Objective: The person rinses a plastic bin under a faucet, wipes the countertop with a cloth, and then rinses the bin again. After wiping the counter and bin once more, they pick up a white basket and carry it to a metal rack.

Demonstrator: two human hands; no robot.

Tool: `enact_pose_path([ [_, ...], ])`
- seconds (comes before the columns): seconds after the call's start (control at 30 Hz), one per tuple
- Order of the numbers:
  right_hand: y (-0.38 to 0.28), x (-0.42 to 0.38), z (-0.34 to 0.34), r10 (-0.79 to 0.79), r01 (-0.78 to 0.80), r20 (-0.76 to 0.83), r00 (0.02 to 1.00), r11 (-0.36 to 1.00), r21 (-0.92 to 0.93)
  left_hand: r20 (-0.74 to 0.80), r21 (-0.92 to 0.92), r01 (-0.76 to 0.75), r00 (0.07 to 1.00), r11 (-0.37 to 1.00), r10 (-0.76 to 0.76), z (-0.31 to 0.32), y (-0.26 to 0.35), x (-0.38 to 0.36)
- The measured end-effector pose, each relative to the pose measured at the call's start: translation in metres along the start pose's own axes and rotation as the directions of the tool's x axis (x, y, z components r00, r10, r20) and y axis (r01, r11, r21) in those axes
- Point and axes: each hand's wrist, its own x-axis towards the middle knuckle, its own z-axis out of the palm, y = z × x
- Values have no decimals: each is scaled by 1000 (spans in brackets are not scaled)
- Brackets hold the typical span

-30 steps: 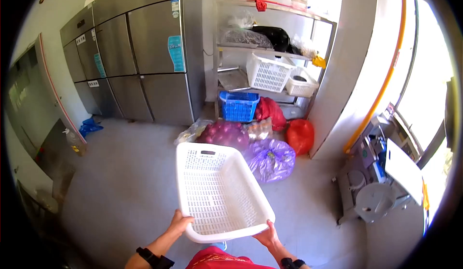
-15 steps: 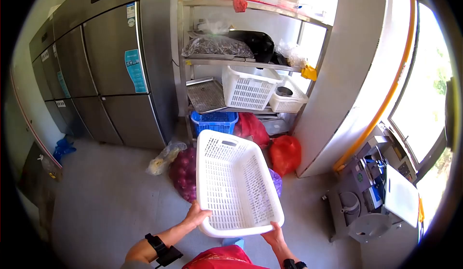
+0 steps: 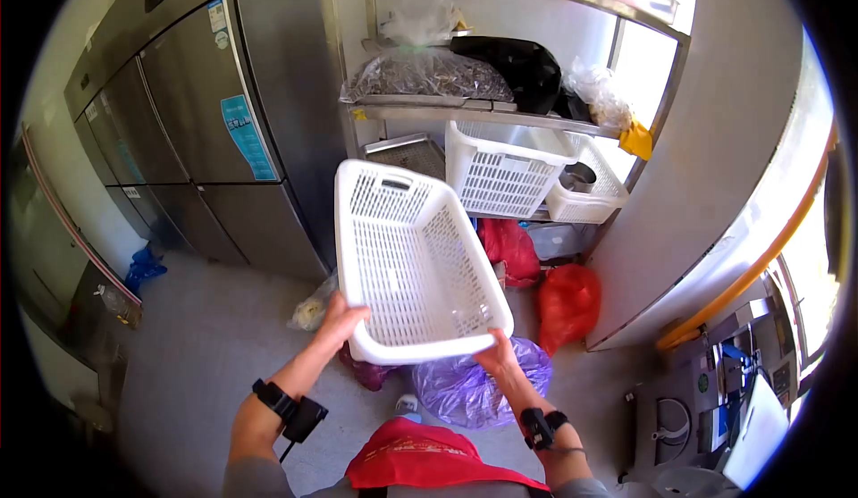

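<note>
A large white plastic basket [image 3: 402, 275] with slotted sides is held out in front of me, its open top tilted toward me. My left hand [image 3: 340, 321] grips its near left corner, thumb over the rim. On the near right corner, my right hand [image 3: 496, 355] is closed round the rim. The basket looks empty apart from a small clear patch near its right end. Beyond it, a white basket [image 3: 502, 176] and a smaller white basket [image 3: 585, 201] with a metal bowl [image 3: 577, 176] stand on the rack.
A metal rack [image 3: 429, 102] holds a clear bag [image 3: 429, 74] and a black bag [image 3: 514, 69]. Below are a red bag [image 3: 569, 306] and a purple bag [image 3: 456, 391] on the floor. Steel refrigerators [image 3: 197, 114] stand left, a machine [image 3: 666, 426] right.
The view has moved closer to the rack. The held basket now sits higher and further left in view, hiding the blue crate, and more of the purple bag shows beneath it. Both hands keep their grip.
</note>
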Motion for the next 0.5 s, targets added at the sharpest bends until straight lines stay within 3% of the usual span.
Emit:
enact_pose_path([
  [0.1,-14,64,20,33,-31,-27,999,997,67,76,72,-23,997,997,18,-14,7,72],
  [0.2,-29,124,42,-39,38,17,999,999,24,-37,113,21,999,993,-17,-23,-12,146],
  [0.23,-32,144,51,-45,45,8,999,999,-20,69,113,37,997,993,-45,-31,-8,165],
  [0.33,-39,189,63,-18,18,-71,997,1000,8,36,108,139,989,984,-144,-55,-82,235],
  [0.37,-40,202,67,-19,19,-17,1000,1000,-5,31,123,155,987,980,-160,-53,-39,229],
  [0.4,-40,213,71,-42,38,-82,996,998,-45,45,116,126,990,985,-132,-56,-53,244],
  [0.47,-36,227,80,-95,95,-2,995,994,-53,70,99,65,995,993,-72,-61,-76,271],
  [0.5,-36,235,84,-66,63,-86,994,997,-37,86,49,140,986,989,-144,-65,-89,280],
])
